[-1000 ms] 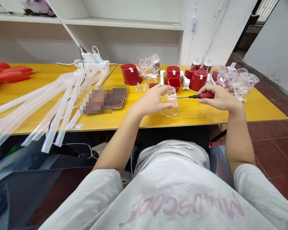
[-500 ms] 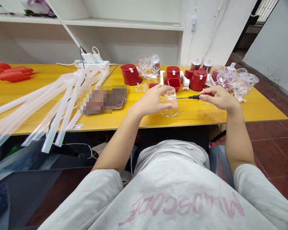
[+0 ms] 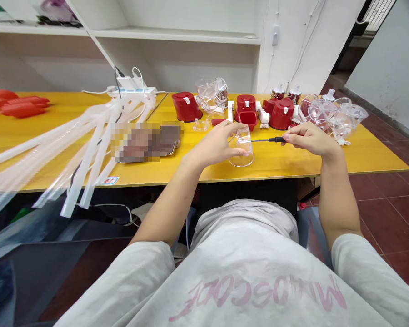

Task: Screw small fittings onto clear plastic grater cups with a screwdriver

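Observation:
My left hand (image 3: 221,141) grips a clear plastic cup (image 3: 242,158), thumb on the near side and fingers over the top. The cup's wide rim faces down at the yellow table. In my right hand (image 3: 308,136) is a screwdriver (image 3: 276,139) with a black and red handle, held level. Its thin shaft points left, and the tip meets the cup's right side near the top. Any screw at the tip is too small to make out.
Behind the cup stand red containers (image 3: 187,107), white plastic parts (image 3: 264,119) and a heap of clear cups (image 3: 322,111) on the right. Long translucent strips (image 3: 88,150) hang over the table edge at left, near a power strip (image 3: 132,92). A blurred-out flat object (image 3: 146,141) lies left of my left hand.
Hardly anything has moved. My right-hand fingers have shifted on the screwdriver handle, covering more of its red end; the cup stays in place in my left hand.

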Action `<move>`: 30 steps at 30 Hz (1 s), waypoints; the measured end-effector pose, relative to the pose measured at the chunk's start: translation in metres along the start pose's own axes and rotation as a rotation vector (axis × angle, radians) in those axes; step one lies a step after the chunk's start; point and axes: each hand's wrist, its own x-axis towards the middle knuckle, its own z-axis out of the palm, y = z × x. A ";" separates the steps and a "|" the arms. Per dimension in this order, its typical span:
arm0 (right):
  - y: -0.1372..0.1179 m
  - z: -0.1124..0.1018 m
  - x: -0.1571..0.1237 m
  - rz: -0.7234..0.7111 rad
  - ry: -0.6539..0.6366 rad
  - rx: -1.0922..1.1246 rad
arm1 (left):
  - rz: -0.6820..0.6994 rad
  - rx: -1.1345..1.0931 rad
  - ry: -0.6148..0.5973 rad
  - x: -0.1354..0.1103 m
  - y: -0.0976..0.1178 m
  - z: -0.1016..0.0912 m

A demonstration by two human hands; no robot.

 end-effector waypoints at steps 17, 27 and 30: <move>-0.005 0.003 -0.001 0.059 -0.017 0.007 | 0.013 -0.029 0.011 0.001 -0.001 0.000; -0.007 0.001 -0.002 0.102 0.009 -0.115 | -0.005 -0.013 0.003 0.002 0.004 -0.002; -0.009 0.001 -0.003 0.066 0.031 -0.149 | -0.015 -0.010 0.000 0.002 0.005 -0.002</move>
